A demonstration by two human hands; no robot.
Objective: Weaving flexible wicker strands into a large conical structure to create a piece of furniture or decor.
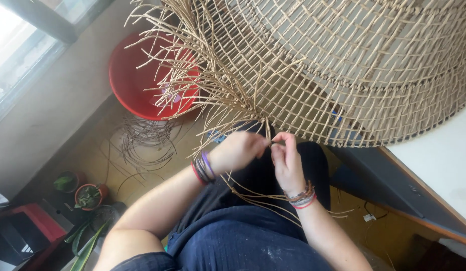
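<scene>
A large open-weave rattan basket [353,65] fills the upper right, with many loose cane ends [192,75] fanning out at its left edge. My left hand [238,150] pinches cane strands at the basket's lower edge, fingers closed. My right hand [287,159] sits just beside it, fingertips gripping the same bundle of strands [267,131]. Both wrists wear several bangles. More strands trail down across my dark blue lap [243,236].
A red plastic basin [127,85] stands on the floor behind the loose ends, with a coil of cane [142,143] near it. Small potted plants [87,195] sit at lower left. A white-topped table [438,160] is at right. A window is upper left.
</scene>
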